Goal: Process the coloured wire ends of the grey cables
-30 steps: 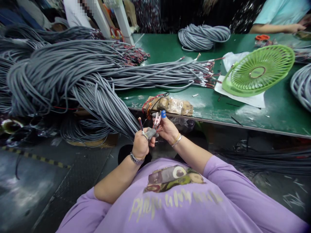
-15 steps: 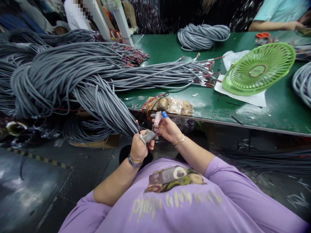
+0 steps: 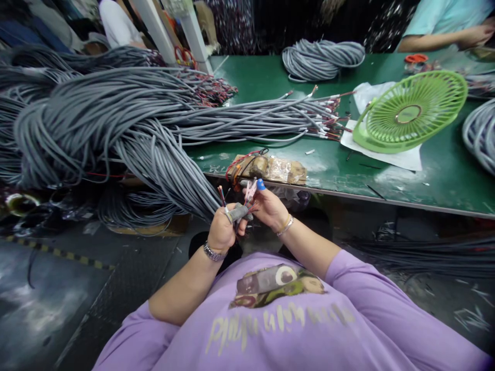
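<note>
My left hand (image 3: pixel 221 230) is closed around the end of a grey cable (image 3: pixel 181 180) from the big bundle, its thumb wrapped in grey tape. Thin coloured wires stick up from the cable end between my hands. My right hand (image 3: pixel 266 206) is closed too, pinching some of those coloured wires (image 3: pixel 250 191) with fingertips; one finger wears a blue cap. Both hands sit just below the front edge of the green table (image 3: pixel 386 180).
A huge heap of grey cables (image 3: pixel 96 118) fills the left. Cut cables with stripped ends (image 3: pixel 270 118) lie on the table, with a taped block (image 3: pixel 270 167), a green fan (image 3: pixel 413 111), a cable coil (image 3: pixel 323 56). Another person's arm (image 3: pixel 444 38) is at far right.
My right fingers dipped and came back up while working the coloured wires; the left hand has kept its grip on the cable end.
</note>
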Demonstrator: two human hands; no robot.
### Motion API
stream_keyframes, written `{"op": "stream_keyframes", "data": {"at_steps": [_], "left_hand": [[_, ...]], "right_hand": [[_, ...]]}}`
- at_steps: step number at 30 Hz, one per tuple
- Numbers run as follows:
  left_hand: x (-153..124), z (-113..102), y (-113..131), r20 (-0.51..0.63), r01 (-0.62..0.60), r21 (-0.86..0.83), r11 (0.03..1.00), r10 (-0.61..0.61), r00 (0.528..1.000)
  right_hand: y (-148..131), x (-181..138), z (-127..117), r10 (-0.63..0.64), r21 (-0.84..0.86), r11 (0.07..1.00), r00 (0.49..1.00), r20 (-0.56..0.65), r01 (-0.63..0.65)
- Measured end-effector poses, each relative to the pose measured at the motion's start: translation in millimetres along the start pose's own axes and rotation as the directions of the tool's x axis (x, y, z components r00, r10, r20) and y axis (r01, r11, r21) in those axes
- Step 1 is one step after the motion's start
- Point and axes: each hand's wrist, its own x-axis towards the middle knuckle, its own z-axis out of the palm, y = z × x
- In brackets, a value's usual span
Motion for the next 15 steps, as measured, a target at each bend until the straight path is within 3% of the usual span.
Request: {"op": "stream_keyframes", "data": {"at_steps": [10,15], "left_hand": [[0.2,-0.3,-1.1,-0.013,0.055,0.024,0.998,-0.055,0.998],[-1.3,0.5,-1.8,0.003,0.011,0.029,1.000,-0.011,1.000]], "right_hand": [[0.5,0.1,3.7,0.000,0.020,1.000,0.998,-0.061,0.001],[0.8,-2.1,3.8,0.012,0.044,0.999,0.998,-0.058,-0.010]]}}
